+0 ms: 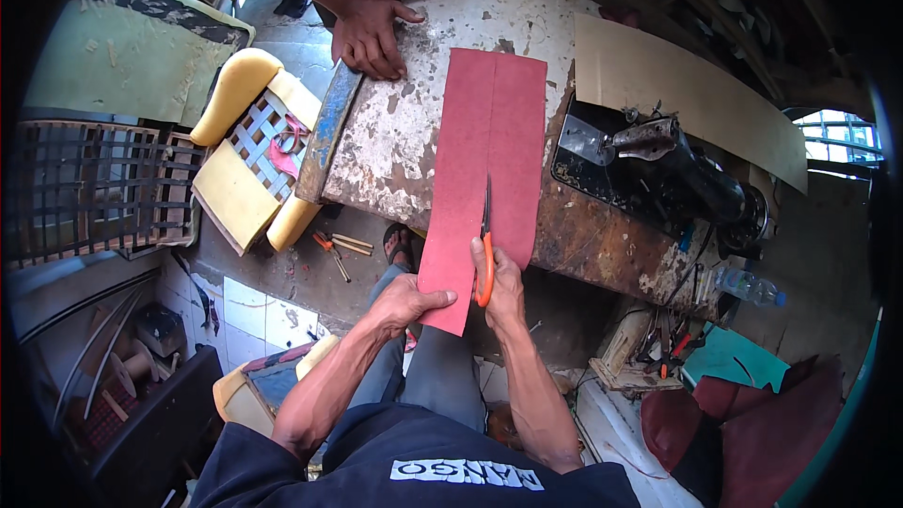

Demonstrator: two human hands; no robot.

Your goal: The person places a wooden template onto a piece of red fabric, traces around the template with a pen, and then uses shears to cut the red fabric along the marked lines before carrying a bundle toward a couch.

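A long red sheet of upholstery material lies over the worn table and hangs past its near edge toward me. My left hand pinches its near left corner, thumb on top. In my right hand are scissors with orange handles, their blades pointing away from me along a lengthwise line on the sheet. Below the blades the sheet is split by a cut running to its near edge. Whether the blades are apart is hard to make out.
The scuffed table carries a black sewing machine and a tan board at right. Across it rests another person's hand. A yellow padded chair frame stands left. A plastic bottle lies at right.
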